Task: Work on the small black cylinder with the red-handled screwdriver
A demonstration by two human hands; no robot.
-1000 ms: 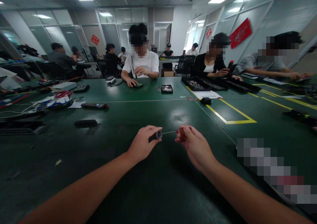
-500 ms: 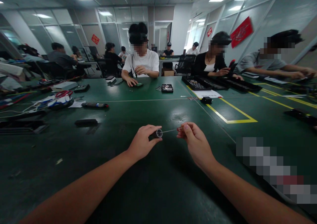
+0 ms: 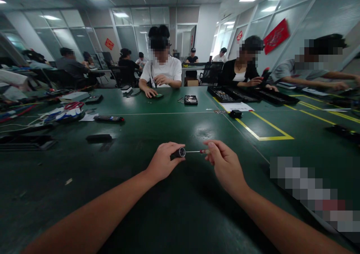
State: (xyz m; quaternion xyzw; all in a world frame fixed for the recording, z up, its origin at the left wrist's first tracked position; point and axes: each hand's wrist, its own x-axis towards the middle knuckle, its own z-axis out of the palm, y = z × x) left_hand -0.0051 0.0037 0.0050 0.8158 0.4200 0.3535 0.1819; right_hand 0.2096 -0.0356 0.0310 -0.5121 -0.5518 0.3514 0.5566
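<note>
My left hand (image 3: 165, 158) is closed around a small black cylinder (image 3: 182, 152) with a pale ring at its round end, which faces right. In my right hand (image 3: 223, 160) is a screwdriver (image 3: 204, 151) with a clear and red handle, pinched between thumb and fingers. Its thin metal shaft points left and its tip meets the cylinder's ringed end; whether the tip sits inside I cannot tell. Both hands are held above the green table (image 3: 157, 216), and much of the cylinder's body is hidden by my left fingers.
A dark pen-shaped tool (image 3: 108, 118) and a black block (image 3: 99, 138) lie to the left, near scissors with red handles (image 3: 74, 105). Ahead is a small black case (image 3: 191, 99); a black box-like part (image 3: 235, 114) lies beside yellow tape. Co-workers sit across the table.
The screwdriver has turned more level, and more of its handle shows beyond my right fingers. My left hand with the cylinder has barely shifted. The view has moved slightly.
</note>
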